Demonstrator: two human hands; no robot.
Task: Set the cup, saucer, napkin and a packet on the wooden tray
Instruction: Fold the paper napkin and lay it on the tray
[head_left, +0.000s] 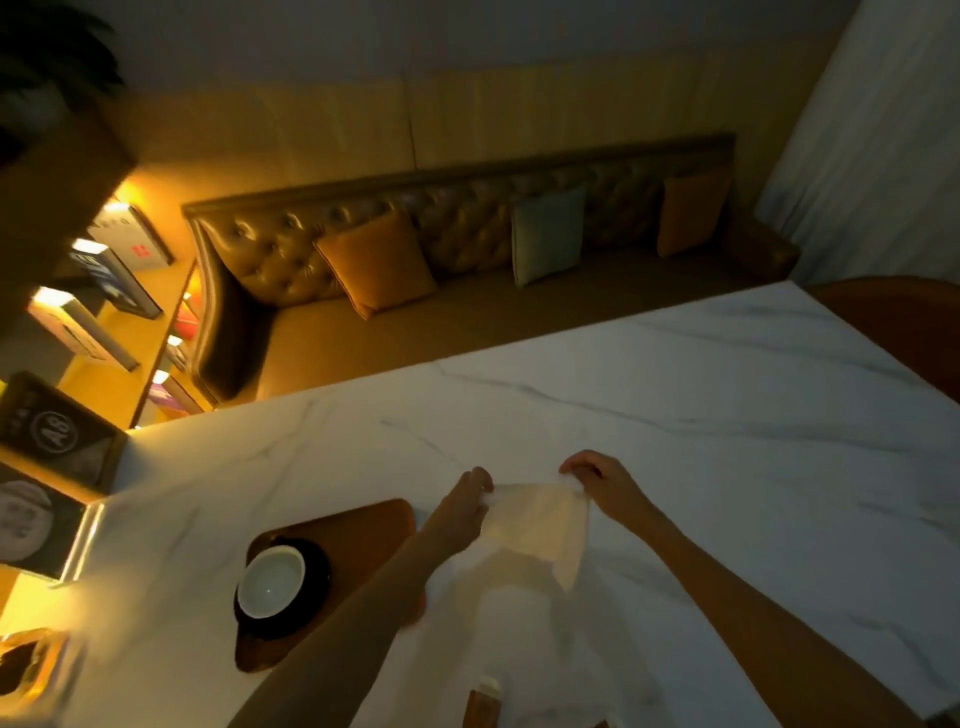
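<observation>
- Above the marble worktop (727, 415), left hand (462, 506) and right hand (597, 480) each pinch a top corner of the napkin (540, 525), likely to fold it flat.
- Cup (271, 581) sits on dark saucer (311, 587) at the wooden tray (363, 530)'s left, leaving room.

Dim room, tufted leather bench (467, 260), cushions, marble table (727, 415), lit bookshelf (114, 312)

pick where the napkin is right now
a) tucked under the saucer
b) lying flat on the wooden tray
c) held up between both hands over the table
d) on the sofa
c: the left hand and right hand each pinch a top corner of the napkin, beside the wooden tray.
</observation>
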